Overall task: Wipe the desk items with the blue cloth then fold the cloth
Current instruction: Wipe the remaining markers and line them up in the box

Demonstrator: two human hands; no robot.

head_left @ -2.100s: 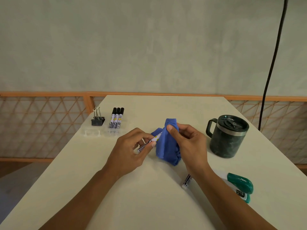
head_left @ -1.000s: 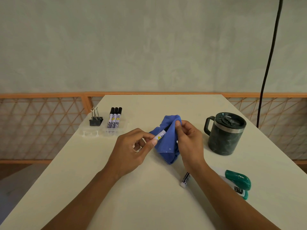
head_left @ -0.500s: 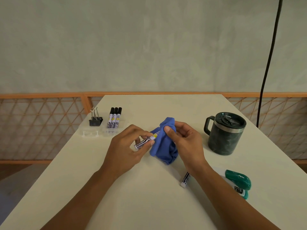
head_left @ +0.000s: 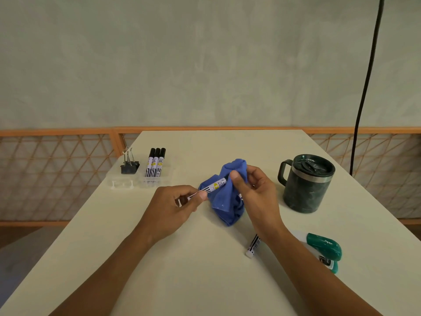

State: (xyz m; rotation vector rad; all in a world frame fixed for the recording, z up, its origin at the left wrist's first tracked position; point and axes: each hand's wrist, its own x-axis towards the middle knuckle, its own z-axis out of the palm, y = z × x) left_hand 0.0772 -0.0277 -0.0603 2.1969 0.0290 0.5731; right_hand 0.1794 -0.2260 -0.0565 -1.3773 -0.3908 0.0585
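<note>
Over the desk (head_left: pixel 205 281), frame centre, the left hand (head_left: pixel 169 208) pinches the marker (head_left: pixel 211 187) at its lower-left end, long axis slanting up-right into the cloth (head_left: pixel 224 201) the right hand (head_left: pixel 257 197) grips round it

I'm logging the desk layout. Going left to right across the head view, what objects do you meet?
Left to right: binder clip → three black-capped markers → blue cloth → dark green mug.
</note>
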